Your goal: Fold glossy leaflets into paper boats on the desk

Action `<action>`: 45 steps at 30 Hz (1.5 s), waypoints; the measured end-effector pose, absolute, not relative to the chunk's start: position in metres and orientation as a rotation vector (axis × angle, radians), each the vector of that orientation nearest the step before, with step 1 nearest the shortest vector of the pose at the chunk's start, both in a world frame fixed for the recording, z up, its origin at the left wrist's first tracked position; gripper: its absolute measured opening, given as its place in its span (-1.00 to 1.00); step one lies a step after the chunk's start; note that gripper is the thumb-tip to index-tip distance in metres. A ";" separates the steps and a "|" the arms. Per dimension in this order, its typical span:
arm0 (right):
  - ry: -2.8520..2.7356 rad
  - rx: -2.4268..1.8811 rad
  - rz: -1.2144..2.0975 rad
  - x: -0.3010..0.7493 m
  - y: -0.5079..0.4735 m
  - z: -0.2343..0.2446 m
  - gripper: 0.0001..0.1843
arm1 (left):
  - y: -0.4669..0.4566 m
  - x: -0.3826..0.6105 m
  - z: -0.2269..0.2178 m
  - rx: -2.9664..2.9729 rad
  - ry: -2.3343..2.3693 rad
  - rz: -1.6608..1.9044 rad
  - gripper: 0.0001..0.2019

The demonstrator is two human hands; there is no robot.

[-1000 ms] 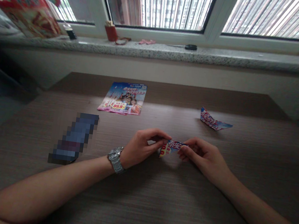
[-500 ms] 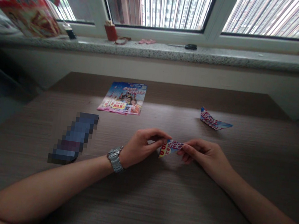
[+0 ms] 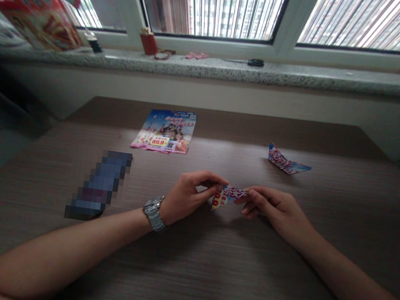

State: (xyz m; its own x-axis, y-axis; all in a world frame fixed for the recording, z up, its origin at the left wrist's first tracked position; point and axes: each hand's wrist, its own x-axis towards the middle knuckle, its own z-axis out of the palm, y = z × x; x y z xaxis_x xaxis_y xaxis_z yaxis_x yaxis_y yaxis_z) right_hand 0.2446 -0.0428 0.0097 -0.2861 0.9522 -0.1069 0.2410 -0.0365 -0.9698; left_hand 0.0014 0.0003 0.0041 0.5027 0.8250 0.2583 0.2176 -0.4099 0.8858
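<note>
Between my two hands is a small folded paper [image 3: 229,195], printed in blue, red and yellow. My left hand [image 3: 194,194], with a metal watch [image 3: 155,212] on its wrist, pinches the paper's left end between thumb and fingers. At the right end, my right hand [image 3: 272,205] grips it with thumb and forefinger, the other fingers curled below. Both hands are just above the table, and their fingertips hide the paper's ends. Beyond my right hand lies another folded paper piece [image 3: 287,163] with similar print, bent into a shallow V.
A stack of printed flyers [image 3: 167,131] lies at the back left of the wooden table [image 3: 182,276]. A blurred-out dark flat object [image 3: 100,185] is nearer, left of my left hand. On the windowsill [image 3: 307,76] stand a red holder [image 3: 148,42], a black-handled tool [image 3: 256,62] and a red food bag [image 3: 50,19].
Both hands have barely moved. My right fingers have shifted slightly to the right along the paper, and a little more of its lettering shows between the hands.
</note>
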 end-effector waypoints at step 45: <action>-1.695 -1.343 1.178 0.232 -0.051 0.001 -0.67 | -0.006 0.006 0.004 1.779 0.780 0.773 -0.72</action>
